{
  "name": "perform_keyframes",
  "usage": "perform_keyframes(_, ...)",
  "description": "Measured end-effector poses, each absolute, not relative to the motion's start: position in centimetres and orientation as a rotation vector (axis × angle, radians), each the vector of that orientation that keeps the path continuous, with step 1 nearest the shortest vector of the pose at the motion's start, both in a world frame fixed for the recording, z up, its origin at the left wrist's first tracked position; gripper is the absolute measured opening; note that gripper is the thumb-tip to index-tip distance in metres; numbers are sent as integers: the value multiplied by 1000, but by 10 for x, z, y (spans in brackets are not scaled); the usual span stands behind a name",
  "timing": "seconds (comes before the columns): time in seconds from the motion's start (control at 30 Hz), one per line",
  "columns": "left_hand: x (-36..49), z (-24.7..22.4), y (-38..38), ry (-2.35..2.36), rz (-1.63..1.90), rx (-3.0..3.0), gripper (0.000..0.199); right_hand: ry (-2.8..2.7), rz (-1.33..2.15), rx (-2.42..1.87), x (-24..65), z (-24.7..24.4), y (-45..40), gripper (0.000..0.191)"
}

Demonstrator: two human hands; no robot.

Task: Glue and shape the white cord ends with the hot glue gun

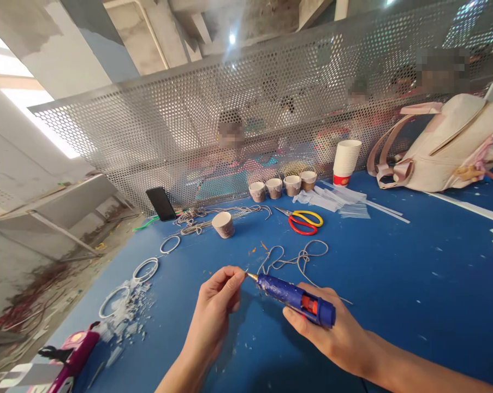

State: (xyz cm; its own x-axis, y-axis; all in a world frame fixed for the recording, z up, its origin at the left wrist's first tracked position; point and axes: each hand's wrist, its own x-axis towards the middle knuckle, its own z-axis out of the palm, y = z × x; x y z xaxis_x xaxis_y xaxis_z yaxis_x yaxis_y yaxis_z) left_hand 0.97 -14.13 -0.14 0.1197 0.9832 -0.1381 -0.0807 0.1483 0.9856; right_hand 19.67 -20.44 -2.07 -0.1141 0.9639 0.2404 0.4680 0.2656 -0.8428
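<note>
My right hand [332,327] is wrapped round a blue glue gun [285,292], whose metal nozzle points left. The nozzle tip is at the fingertips of my left hand [221,292], touching or very close to them. Thumb and forefinger of that hand are pinched on what looks like the end of a thin grey cord [307,256]; the fingers mostly hide it. The rest of the cord lies in loose loops behind the glue gun. Beyond my left hand stands a small wrapped paper cup [224,225]. Scissors [303,221] with red and yellow handles lie open farther back.
Several small cups [274,188] line the perforated metal screen [168,142], near stacked paper cups [346,161], white strips [332,199] and a pale backpack [443,147]. Leftward are a phone [161,203], white rings [146,269], glue scraps [127,314] and a magenta device [76,355]. People sit behind the screen.
</note>
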Motion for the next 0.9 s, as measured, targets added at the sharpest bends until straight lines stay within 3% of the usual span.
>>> perform_keyframes(0.9, 9, 4, -142, 1088, 1101, 1024, 29, -1701, 783, -1315, 195, -21, -202, 30)
